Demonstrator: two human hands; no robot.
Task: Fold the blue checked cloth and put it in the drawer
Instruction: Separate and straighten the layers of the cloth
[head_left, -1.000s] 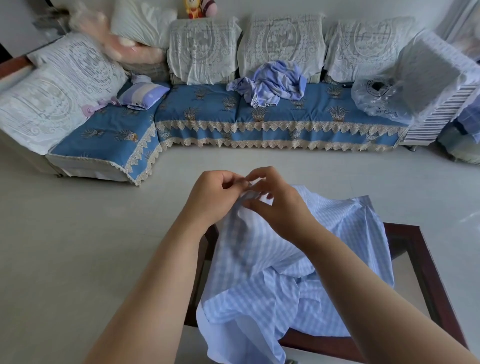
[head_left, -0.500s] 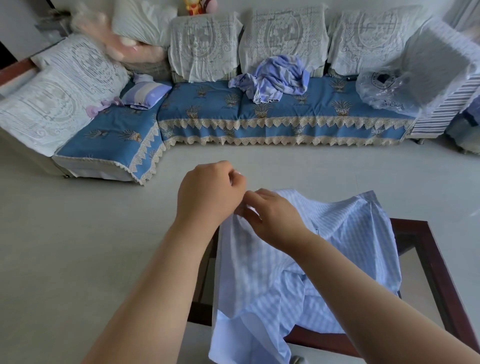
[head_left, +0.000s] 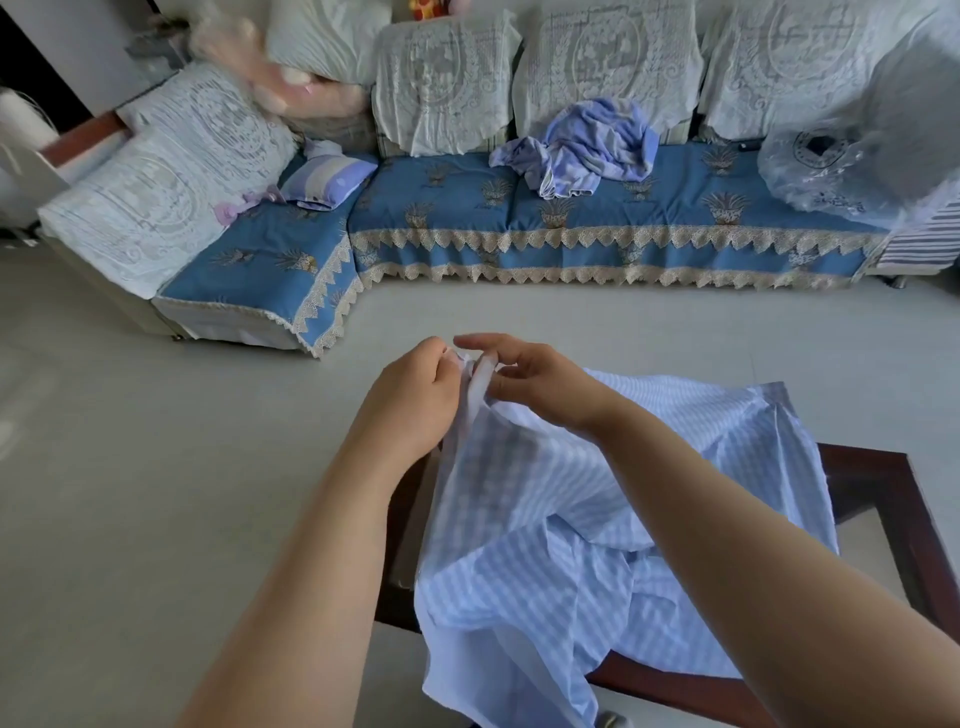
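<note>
The blue checked cloth hangs crumpled from both hands and drapes over a dark wooden table frame in front of me. My left hand grips a top edge of the cloth with curled fingers. Right beside it, my right hand pinches the same bunched edge between thumb and fingers, its index finger stretched out toward the left hand. The two hands almost touch. The lower folds of the cloth spill past the table's near-left edge. No drawer is in view.
A long corner sofa with blue covers and white lace backs lines the far side. A crumpled blue garment lies on its seat, a small striped pillow to the left, a plastic-wrapped fan at right. Pale floor surrounds the table.
The hands have stayed together at the cloth's top edge. The right hand's fingers have shifted along the edge and its index finger now points out; the cloth hangs a little differently.
</note>
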